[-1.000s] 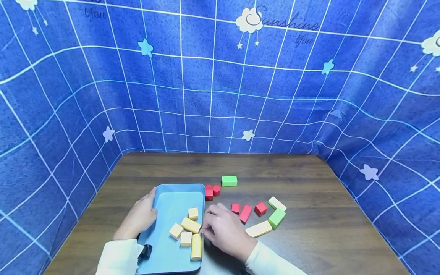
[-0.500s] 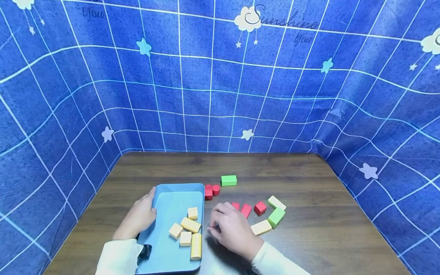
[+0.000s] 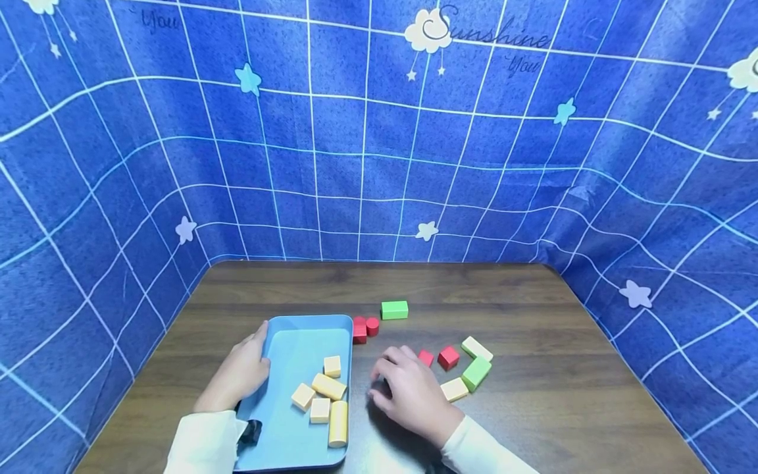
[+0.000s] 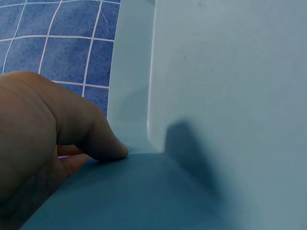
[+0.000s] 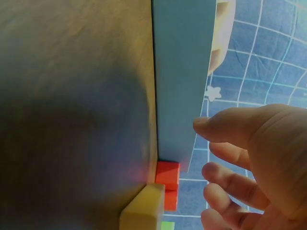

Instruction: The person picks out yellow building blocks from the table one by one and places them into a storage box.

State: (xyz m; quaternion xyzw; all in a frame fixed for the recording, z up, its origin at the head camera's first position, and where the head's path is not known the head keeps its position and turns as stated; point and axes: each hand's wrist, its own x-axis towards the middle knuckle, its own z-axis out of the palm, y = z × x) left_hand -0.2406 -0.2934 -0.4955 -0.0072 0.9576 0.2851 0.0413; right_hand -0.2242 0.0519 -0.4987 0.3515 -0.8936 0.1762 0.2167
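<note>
Right hand [image 3: 414,395] has slid right, away from the blue tray [image 3: 308,329], fingers loosely curled, holding nothing, now over the cream block [image 3: 454,389] on the worktop [image 3: 562,395]. Left hand [image 3: 239,375] still grips the tray's left rim.

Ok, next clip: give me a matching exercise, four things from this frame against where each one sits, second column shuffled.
Things:
1. left hand
2. right hand
3. tan blocks
4. green block

Places:
A. inside the tray
B. alone on the table, beyond the red blocks
C. on the tray's left rim
D. on the table just right of the tray

Pairs: 1-C, 2-D, 3-A, 4-B
</note>
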